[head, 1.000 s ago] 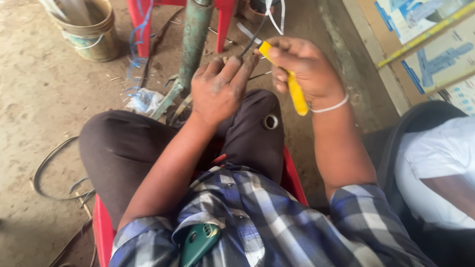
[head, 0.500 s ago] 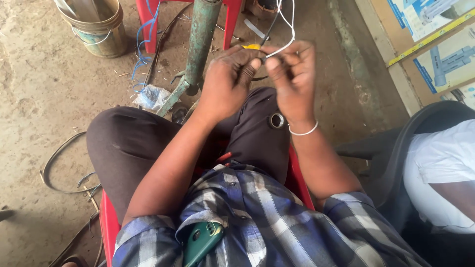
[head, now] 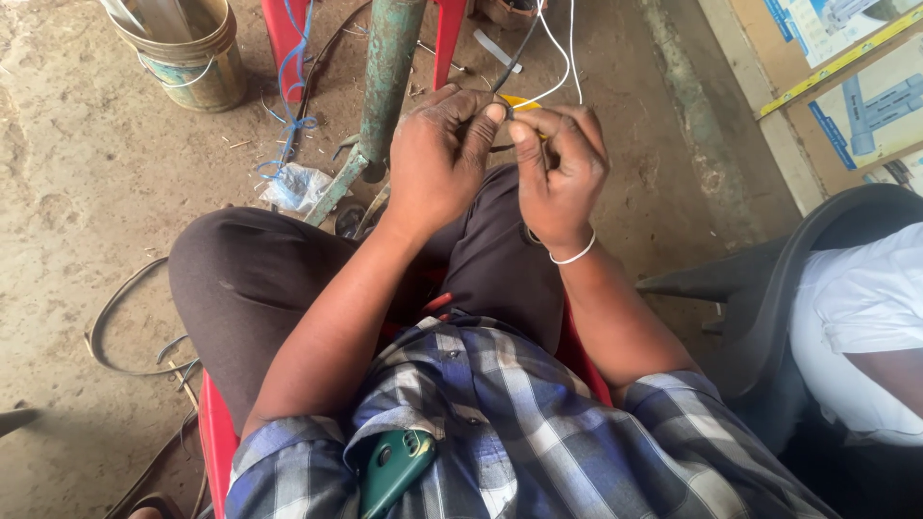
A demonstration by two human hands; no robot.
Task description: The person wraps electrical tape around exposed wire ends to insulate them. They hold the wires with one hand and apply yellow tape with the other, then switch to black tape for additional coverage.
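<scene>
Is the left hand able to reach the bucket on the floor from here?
Probably not without leaning: the bucket stands far ahead-left, and the left hand is pinching thin wires with the right hand.

Two hands are up together, a left hand (head: 437, 159) and a right hand (head: 560, 173). Two white wires (head: 562, 43) and one dark wire (head: 524, 43) run up from them. One yellow-handled tool (head: 524, 102) shows between the fingers. One white bangle (head: 572, 256) circles the right wrist. One bucket (head: 187, 53) stands on the floor, beside one green pipe (head: 389, 67). One blue cord (head: 293, 86) hangs there. One green tool (head: 389, 471) sits in the shirt pocket. One dark chair (head: 769, 288) stands at the right.
</scene>
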